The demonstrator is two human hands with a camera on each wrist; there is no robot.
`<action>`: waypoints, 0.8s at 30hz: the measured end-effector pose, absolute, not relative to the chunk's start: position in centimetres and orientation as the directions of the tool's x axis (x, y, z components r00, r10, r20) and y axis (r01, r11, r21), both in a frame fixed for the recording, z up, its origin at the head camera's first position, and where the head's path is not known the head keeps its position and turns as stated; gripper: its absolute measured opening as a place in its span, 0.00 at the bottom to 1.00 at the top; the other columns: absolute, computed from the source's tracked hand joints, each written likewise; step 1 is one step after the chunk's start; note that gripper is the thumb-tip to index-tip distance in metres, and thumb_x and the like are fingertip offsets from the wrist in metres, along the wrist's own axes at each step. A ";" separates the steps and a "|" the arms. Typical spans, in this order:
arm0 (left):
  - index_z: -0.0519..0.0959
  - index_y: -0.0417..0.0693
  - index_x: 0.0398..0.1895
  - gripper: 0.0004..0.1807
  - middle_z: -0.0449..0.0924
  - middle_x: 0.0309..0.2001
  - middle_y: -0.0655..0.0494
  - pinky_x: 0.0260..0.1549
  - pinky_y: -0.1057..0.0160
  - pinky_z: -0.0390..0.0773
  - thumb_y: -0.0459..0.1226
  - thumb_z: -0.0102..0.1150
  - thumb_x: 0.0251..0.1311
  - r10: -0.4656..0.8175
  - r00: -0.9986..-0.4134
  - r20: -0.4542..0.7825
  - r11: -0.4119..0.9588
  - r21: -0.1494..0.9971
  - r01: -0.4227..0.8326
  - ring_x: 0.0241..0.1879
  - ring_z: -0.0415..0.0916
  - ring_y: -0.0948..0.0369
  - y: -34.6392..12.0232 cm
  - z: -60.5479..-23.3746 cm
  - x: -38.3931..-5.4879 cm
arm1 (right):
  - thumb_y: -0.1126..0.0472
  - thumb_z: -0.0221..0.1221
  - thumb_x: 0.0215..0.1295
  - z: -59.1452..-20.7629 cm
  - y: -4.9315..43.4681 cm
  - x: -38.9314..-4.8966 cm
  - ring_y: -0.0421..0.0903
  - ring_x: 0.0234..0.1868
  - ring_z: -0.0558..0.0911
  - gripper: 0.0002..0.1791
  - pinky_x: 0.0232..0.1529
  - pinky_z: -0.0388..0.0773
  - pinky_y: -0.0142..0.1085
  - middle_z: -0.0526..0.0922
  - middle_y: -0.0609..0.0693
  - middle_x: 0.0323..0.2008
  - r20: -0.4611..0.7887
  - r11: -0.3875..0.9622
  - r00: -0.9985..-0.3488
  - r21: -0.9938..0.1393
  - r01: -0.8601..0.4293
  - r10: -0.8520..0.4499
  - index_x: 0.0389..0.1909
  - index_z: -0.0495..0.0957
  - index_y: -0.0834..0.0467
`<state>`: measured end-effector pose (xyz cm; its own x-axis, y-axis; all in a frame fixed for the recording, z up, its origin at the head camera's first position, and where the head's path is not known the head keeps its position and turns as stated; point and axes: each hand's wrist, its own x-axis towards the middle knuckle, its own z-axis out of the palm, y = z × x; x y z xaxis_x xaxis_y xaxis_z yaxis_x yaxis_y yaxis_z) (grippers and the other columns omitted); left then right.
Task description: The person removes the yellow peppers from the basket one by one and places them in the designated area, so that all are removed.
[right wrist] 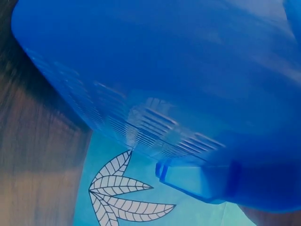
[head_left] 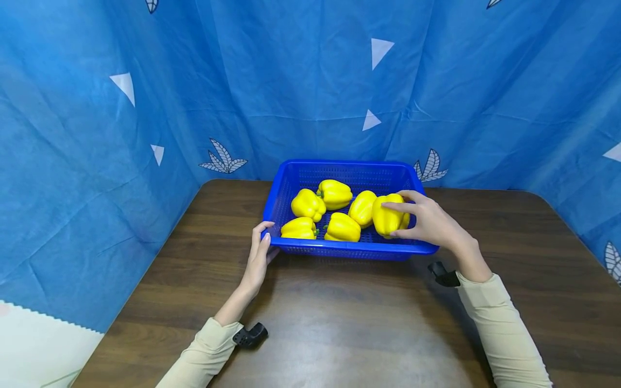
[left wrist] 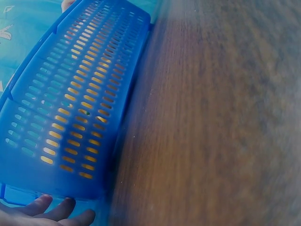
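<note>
A blue plastic basket (head_left: 335, 243) with slotted sides stands at the back of the table and holds several yellow bell peppers (head_left: 342, 227). My left hand (head_left: 257, 258) grips its near left corner, thumb at the rim; in the left wrist view the fingers (left wrist: 59, 209) are at the basket's end wall. At the right end, my right hand (head_left: 432, 221) reaches over the rim and holds a yellow bell pepper (head_left: 386, 216) between thumb and fingers. Part of another pepper (head_left: 405, 221) shows behind that one. In the right wrist view the basket wall (right wrist: 155, 56) hides the right hand.
The dark wooden table (head_left: 339, 323) extends in front of the basket and to both sides. A blue patterned cloth (head_left: 310, 81) hangs right behind the table and along its sides. Small black devices (head_left: 249, 335) are worn at both wrists.
</note>
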<state>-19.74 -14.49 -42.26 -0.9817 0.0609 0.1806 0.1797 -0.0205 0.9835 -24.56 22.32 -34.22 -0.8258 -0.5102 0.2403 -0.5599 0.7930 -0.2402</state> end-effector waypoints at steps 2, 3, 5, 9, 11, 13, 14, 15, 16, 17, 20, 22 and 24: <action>0.52 0.44 0.64 0.22 0.45 0.69 0.45 0.63 0.32 0.55 0.43 0.28 0.72 0.059 -0.982 0.182 -0.021 0.983 0.181 0.68 0.51 0.43 -14.5 -42.2 -19.8 | 0.56 0.71 0.45 -34.3 22.4 -24.6 0.61 0.55 0.71 0.33 0.49 0.78 0.54 0.70 0.64 0.59 0.260 0.786 -0.823 -0.253 -0.563 -0.506 0.57 0.75 0.53; 0.52 0.44 0.64 0.22 0.45 0.69 0.45 0.62 0.32 0.55 0.43 0.28 0.72 0.059 -0.982 0.182 -0.019 0.983 0.181 0.68 0.51 0.43 -14.5 -42.2 -19.8 | 0.56 0.71 0.46 -34.3 22.4 -24.5 0.61 0.55 0.71 0.34 0.48 0.78 0.54 0.70 0.64 0.59 0.268 0.783 -0.821 -0.259 -0.566 -0.505 0.58 0.75 0.53; 0.52 0.44 0.64 0.22 0.45 0.69 0.45 0.62 0.32 0.55 0.43 0.28 0.72 0.060 -0.981 0.183 -0.016 0.983 0.182 0.68 0.51 0.43 -14.5 -42.3 -19.8 | 0.57 0.71 0.46 -34.4 22.5 -24.5 0.60 0.55 0.71 0.34 0.49 0.78 0.55 0.69 0.63 0.59 0.283 0.776 -0.819 -0.275 -0.568 -0.499 0.58 0.74 0.53; 0.52 0.44 0.64 0.22 0.45 0.69 0.45 0.63 0.32 0.55 0.43 0.28 0.72 0.061 -0.981 0.186 -0.010 0.983 0.186 0.69 0.50 0.43 -14.5 -42.3 -19.8 | 0.58 0.71 0.46 -34.4 22.7 -24.6 0.60 0.55 0.71 0.35 0.49 0.78 0.55 0.69 0.63 0.58 0.314 0.762 -0.808 -0.286 -0.581 -0.498 0.59 0.74 0.53; 0.52 0.45 0.64 0.22 0.44 0.69 0.45 0.63 0.32 0.55 0.44 0.28 0.72 0.060 -0.980 0.187 -0.010 0.982 0.187 0.69 0.50 0.43 -14.5 -42.3 -19.9 | 0.58 0.71 0.45 -34.4 22.8 -24.6 0.61 0.55 0.71 0.35 0.48 0.78 0.55 0.70 0.63 0.58 0.332 0.754 -0.800 -0.288 -0.590 -0.499 0.59 0.74 0.53; 0.52 0.45 0.64 0.22 0.44 0.69 0.45 0.63 0.32 0.55 0.44 0.28 0.72 0.059 -0.980 0.188 -0.006 0.982 0.188 0.69 0.50 0.42 -14.5 -42.3 -19.9 | 0.58 0.71 0.45 -34.4 22.9 -24.7 0.61 0.55 0.71 0.35 0.48 0.78 0.56 0.70 0.63 0.58 0.345 0.750 -0.796 -0.291 -0.594 -0.497 0.59 0.74 0.53; 0.52 0.45 0.64 0.22 0.44 0.70 0.45 0.63 0.32 0.55 0.44 0.28 0.72 0.059 -0.980 0.189 -0.005 0.982 0.189 0.69 0.50 0.42 -14.5 -42.3 -19.9 | 0.58 0.71 0.45 -34.4 22.9 -24.7 0.61 0.54 0.71 0.35 0.48 0.78 0.56 0.70 0.63 0.58 0.353 0.747 -0.794 -0.293 -0.596 -0.495 0.58 0.74 0.53; 0.52 0.45 0.64 0.22 0.44 0.70 0.45 0.63 0.32 0.55 0.44 0.28 0.72 0.060 -0.980 0.188 -0.004 0.982 0.188 0.69 0.50 0.42 -14.5 -42.3 -19.9 | 0.58 0.71 0.45 -34.4 23.0 -24.7 0.61 0.54 0.71 0.35 0.47 0.78 0.56 0.70 0.63 0.58 0.359 0.746 -0.792 -0.293 -0.598 -0.494 0.58 0.74 0.54; 0.52 0.45 0.64 0.22 0.44 0.70 0.45 0.63 0.32 0.55 0.44 0.28 0.72 0.060 -0.980 0.188 -0.003 0.982 0.188 0.69 0.50 0.42 -14.5 -42.4 -19.8 | 0.58 0.72 0.45 -34.4 23.0 -24.6 0.61 0.54 0.71 0.35 0.47 0.78 0.56 0.70 0.63 0.58 0.364 0.744 -0.790 -0.294 -0.599 -0.493 0.58 0.74 0.54; 0.52 0.45 0.64 0.22 0.44 0.70 0.45 0.63 0.32 0.55 0.44 0.28 0.72 0.060 -0.980 0.187 0.000 0.982 0.188 0.69 0.50 0.42 -14.5 -42.4 -19.8 | 0.58 0.72 0.45 -34.4 23.1 -24.6 0.61 0.54 0.71 0.34 0.47 0.78 0.56 0.70 0.63 0.57 0.370 0.743 -0.788 -0.293 -0.602 -0.492 0.58 0.74 0.54; 0.52 0.45 0.65 0.22 0.44 0.70 0.45 0.63 0.32 0.55 0.44 0.28 0.72 0.062 -0.981 0.184 0.009 0.983 0.185 0.69 0.51 0.42 -14.5 -42.4 -19.8 | 0.59 0.72 0.44 -34.4 23.3 -24.6 0.61 0.53 0.72 0.34 0.46 0.78 0.56 0.71 0.63 0.56 0.398 0.734 -0.774 -0.286 -0.615 -0.493 0.57 0.75 0.55; 0.52 0.45 0.65 0.22 0.44 0.70 0.44 0.63 0.32 0.55 0.44 0.28 0.72 0.064 -0.981 0.182 0.017 0.983 0.184 0.69 0.51 0.42 -14.6 -42.4 -19.8 | 0.60 0.73 0.42 -34.4 23.5 -24.6 0.61 0.52 0.72 0.34 0.46 0.79 0.56 0.72 0.63 0.56 0.429 0.725 -0.757 -0.279 -0.629 -0.492 0.56 0.75 0.56; 0.52 0.45 0.64 0.22 0.45 0.70 0.44 0.63 0.32 0.55 0.44 0.28 0.72 0.064 -0.981 0.183 0.015 0.983 0.184 0.69 0.51 0.42 -14.6 -42.4 -19.8 | 0.62 0.73 0.40 -34.4 23.7 -24.6 0.60 0.52 0.73 0.34 0.46 0.78 0.55 0.72 0.63 0.55 0.462 0.715 -0.740 -0.273 -0.643 -0.489 0.55 0.76 0.57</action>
